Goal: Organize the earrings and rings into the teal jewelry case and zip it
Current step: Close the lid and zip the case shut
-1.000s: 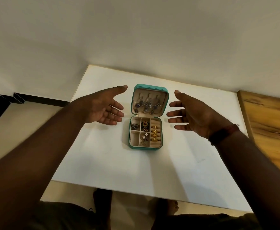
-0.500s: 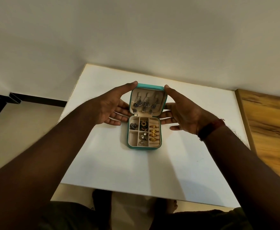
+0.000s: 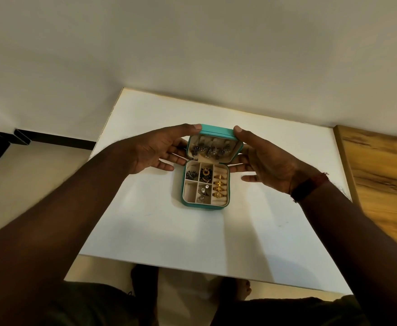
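Teal square jewelry case [image 3: 202, 206] open at centre of white tabletop [image 3: 145, 231]; gold rings [image 3: 220, 185] in right-hand slots. Left hand [image 3: 155, 149] and right hand [image 3: 265, 161] flank raised lid [image 3: 216, 132], thumbs [image 3: 194, 127] touching its top corners, fingers [image 3: 167, 165] extended, uncurled

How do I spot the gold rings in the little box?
Look at the white table, then the open teal case in its middle. In the bottom half, the right-side column holds four gold rings stacked in cream rolls. Neighbours are dark or silvery; only these shine yellow.
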